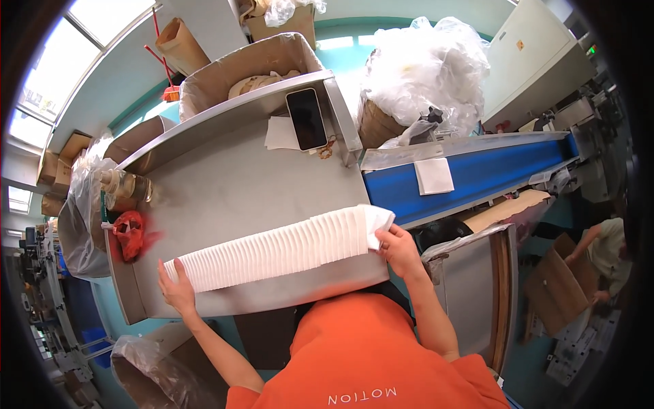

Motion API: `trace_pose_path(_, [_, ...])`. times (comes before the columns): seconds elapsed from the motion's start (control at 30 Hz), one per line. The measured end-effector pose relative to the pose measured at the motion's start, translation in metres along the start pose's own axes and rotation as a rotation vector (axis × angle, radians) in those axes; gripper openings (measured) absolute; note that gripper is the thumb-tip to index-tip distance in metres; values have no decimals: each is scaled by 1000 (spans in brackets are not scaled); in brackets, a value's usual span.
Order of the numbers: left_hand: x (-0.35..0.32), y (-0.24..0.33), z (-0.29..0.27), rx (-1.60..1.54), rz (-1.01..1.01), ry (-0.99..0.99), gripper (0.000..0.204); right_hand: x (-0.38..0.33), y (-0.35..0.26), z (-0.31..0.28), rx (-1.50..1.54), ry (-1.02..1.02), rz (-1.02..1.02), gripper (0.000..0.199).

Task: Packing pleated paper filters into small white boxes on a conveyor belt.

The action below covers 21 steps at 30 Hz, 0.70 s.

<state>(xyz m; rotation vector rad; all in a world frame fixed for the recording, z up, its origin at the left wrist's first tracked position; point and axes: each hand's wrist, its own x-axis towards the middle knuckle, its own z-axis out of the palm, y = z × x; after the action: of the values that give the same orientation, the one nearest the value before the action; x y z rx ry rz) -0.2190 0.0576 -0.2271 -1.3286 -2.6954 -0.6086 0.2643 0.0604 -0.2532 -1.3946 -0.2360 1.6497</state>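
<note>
A long row of folded white paper napkins (272, 253) stands on edge across the near part of a grey metal tray table (225, 184). My left hand (177, 290) rests against the row's left end, fingers stretched and apart. At the right end, my right hand (400, 251) pinches the last few napkins (377, 221), which tilt away from the row. How many lie between those fingers cannot be made out. To the right, another flat white napkin stack (434, 176) sits on a blue conveyor belt (490, 165).
A phone (306, 120) and a white sheet (281, 133) lie at the tray's far right. A red plastic bag (129, 234) and tape rolls (126, 185) are at its left edge. Beyond stand a lined carton (245, 68) and bagged material (429, 71). A person (606, 252) handles cardboard at far right.
</note>
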Motion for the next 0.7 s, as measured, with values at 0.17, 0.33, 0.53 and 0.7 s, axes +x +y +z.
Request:
trace_pose_path(0.17, [1, -3, 5, 9, 16, 3, 59, 9, 7, 21, -418, -16, -372, 43])
trace_pose_path(0.33, [-1, 3, 2, 14, -31, -12, 59, 11, 13, 22, -90, -89, -96, 28])
trace_pose_path(0.53, [-3, -3, 4, 0, 24, 24, 58, 9, 0, 6, -33, 126, -147, 36])
trace_pose_path(0.7, [-4, 6, 6, 14, 14, 6, 58, -9, 0, 42, -623, -41, -317, 38])
